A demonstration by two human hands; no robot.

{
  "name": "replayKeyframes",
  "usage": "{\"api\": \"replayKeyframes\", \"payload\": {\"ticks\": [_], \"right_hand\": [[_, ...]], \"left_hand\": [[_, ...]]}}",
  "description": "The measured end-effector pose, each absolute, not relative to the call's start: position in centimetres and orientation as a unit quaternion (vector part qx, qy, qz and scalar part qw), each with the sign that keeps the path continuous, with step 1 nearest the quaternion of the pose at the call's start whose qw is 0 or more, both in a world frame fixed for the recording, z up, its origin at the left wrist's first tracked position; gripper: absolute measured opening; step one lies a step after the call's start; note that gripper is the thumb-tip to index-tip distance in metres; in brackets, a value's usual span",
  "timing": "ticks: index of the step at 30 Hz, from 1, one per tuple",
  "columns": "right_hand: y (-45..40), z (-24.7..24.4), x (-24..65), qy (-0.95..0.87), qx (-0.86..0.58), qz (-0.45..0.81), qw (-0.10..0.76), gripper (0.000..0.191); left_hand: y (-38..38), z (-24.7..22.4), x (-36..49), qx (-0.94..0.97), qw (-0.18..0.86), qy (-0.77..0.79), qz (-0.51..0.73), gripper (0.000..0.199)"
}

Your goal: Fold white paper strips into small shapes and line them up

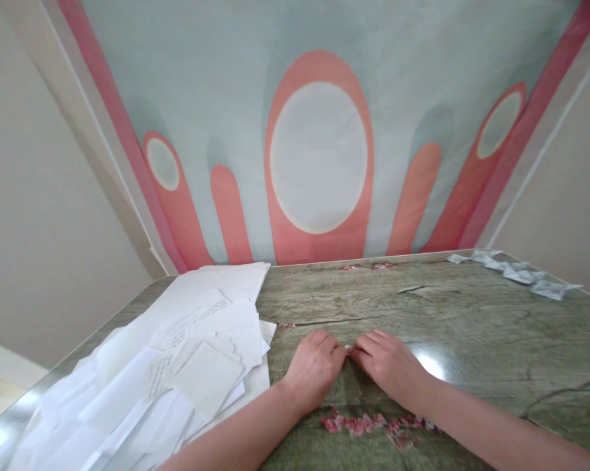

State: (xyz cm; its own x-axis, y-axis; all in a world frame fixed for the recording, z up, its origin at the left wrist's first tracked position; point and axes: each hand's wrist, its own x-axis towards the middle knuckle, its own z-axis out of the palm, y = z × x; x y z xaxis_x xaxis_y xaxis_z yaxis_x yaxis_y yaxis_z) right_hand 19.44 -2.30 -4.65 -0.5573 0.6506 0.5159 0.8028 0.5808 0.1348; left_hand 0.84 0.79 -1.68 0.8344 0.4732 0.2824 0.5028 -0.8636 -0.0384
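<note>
My left hand [314, 366] and my right hand [386, 363] meet over the middle of the table, fingertips almost touching. Between them shows a small white piece of paper [347, 348], pinched from both sides and mostly hidden by the fingers. Both hands are closed, with the fingers curled in. To the left of my left hand lies a loose heap of white paper sheets and scraps [207, 379], some with printed lines. Several small folded paper pieces [518, 271] rest in a row at the far right edge of the table.
The wood-patterned table [496, 347] has pink flower prints and reflects a bright light. Behind its far edge hangs a grey-green backdrop [398, 65] with coral arches and pale ovals. Plain walls [40, 163] stand on both sides.
</note>
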Motion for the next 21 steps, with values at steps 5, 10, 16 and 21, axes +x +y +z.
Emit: {"api": "replayKeyframes", "payload": {"ticks": [5, 10, 16, 21], "right_hand": [[-2.36, -4.89, 19.44, -0.866, -0.412, -0.188, 0.21, 0.025], [-2.26, -5.08, 19.95, -0.861, -0.417, -0.16, 0.241, 0.021], [-2.42, -4.99, 19.97, -0.852, -0.435, -0.103, 0.272, 0.018], [-2.55, -4.87, 19.97, -0.849, -0.445, -0.064, 0.279, 0.018]], "left_hand": [[1.17, -2.12, 0.71, -0.949, 0.023, -0.275, -0.155, 0.014], [1.24, -2.05, 0.69, -0.935, -0.047, -0.29, -0.197, 0.015], [1.17, -2.17, 0.88, -0.922, -0.063, -0.32, -0.207, 0.015], [1.35, -2.32, 0.83, -0.922, -0.045, -0.314, -0.222, 0.015]]}}
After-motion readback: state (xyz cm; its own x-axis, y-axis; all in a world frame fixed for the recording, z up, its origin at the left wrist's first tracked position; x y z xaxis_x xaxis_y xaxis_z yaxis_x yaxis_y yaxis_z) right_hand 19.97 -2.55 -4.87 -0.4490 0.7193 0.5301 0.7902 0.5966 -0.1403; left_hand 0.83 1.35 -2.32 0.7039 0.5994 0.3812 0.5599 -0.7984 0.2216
